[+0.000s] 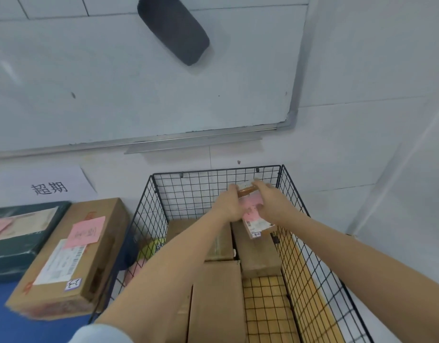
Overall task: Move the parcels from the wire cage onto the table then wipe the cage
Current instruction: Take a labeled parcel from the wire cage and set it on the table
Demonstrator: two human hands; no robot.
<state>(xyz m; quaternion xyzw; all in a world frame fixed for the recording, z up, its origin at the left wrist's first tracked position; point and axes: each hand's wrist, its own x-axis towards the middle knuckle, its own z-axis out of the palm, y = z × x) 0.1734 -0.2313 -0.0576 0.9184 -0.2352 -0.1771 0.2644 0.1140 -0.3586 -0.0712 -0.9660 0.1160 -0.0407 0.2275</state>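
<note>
A black wire cage [300, 219] stands against the wall and holds several cardboard parcels [218, 298]. Both my hands are inside its far end, gripping one small cardboard parcel [253, 215] with a pink label, tilted and lifted above the others. My left hand [229, 205] holds its left side and my right hand [272, 204] curls over its top right. On the blue table [5, 328] to the left lie a long cardboard parcel [72, 258] with a pink note and a dark green parcel [20, 233].
A whiteboard [139, 78] with a dark eraser [174, 28] hangs on the wall above. A paper sign [47, 186] is stuck over the table. A yellow-green item [151, 248] and a pink one [136, 268] lie in the cage's left side. Woven matting [267, 305] shows on the cage floor.
</note>
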